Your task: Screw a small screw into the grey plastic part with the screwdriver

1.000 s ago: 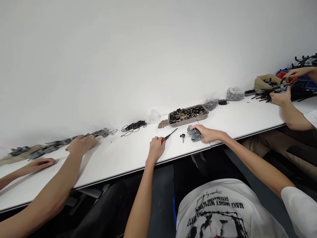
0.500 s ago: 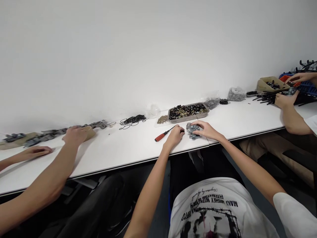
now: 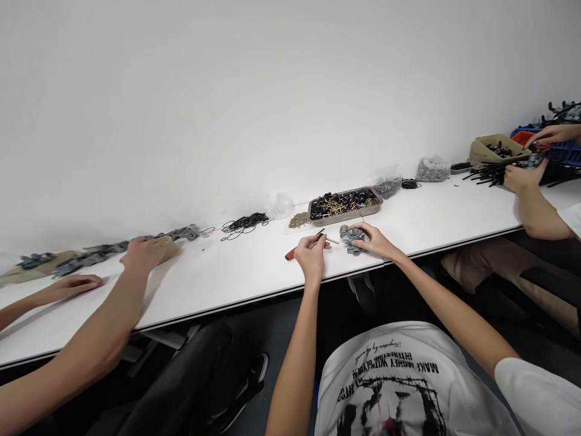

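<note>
My left hand (image 3: 311, 257) is closed in a pinch on a thin metal pin (image 3: 333, 241), which points right toward a grey metal casting (image 3: 350, 235). Its far end is hidden by my fingers. The casting sits on the table, with my right hand (image 3: 376, 240) closed around its right side; a small gap separates it from the pin. Under and behind my left hand lies a screwdriver with a red handle (image 3: 290, 255), its shaft mostly covered. Just beyond both hands stands a metal tray (image 3: 347, 217) filled with black and brass-coloured parts.
Beside the tray are small brass pieces (image 3: 298, 220), black rings (image 3: 246, 223) and plastic bags (image 3: 433, 169). A co-worker's hand (image 3: 141, 254) rests at a beige bin (image 3: 169, 248) on the left. Another co-worker's hands (image 3: 523, 178) handle parts at the right. The table edge runs close below my hands.
My left hand has lifted and turned slightly left, and the metal pin now shows between its fingers. My right hand still holds the casting in nearly the same place.
</note>
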Motion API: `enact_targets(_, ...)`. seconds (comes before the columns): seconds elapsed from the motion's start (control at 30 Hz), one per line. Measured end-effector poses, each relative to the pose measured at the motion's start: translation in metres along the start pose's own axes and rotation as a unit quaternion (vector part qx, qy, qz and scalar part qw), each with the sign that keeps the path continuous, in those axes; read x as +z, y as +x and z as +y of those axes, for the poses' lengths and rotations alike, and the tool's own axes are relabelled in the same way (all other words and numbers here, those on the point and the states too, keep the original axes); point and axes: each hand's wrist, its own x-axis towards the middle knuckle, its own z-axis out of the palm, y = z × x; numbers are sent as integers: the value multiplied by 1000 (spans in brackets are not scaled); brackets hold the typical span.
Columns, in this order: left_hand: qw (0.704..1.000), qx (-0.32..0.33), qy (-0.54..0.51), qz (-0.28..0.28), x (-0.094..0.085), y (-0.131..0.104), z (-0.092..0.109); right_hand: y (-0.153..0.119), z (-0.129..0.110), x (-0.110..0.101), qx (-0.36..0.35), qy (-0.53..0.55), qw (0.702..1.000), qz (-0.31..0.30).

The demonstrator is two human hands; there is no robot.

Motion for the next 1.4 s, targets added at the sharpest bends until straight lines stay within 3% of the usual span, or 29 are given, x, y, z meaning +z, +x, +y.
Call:
enact_targets(0.23,999,-5,-19,28,18,-4,2,1,1,1,-6,-3,1000,2)
enact_targets(0.57,995,-57,-71,40,23,-17,2,1,-3,2,4,-10,1000,9)
enact_targets(0.67,995,-47,-85,15,26,-27,-1,1,-4,2,3,-8,1000,9)
enact_targets(0.83,997,44,-51,-46,28,-38,-7,0,-5,0,-4,3,1000,10)
enact_targets(1.0,987,-51,-76,-132,14,-24,-3,0,-5,-1,-12,5,1000,8)
enact_targets(1.1,978,-74,-85,-177,11,-18,1,-1,-5,0,-12,6,1000,12)
enact_targets(1.27,986,-38,-52,-151,13,-22,2,-3,-9,0,-20,6,1000,22)
enact_targets(1.4,985,4,-84,-147,11,-25,-1,-5,-11,0,-43,11,999,26)
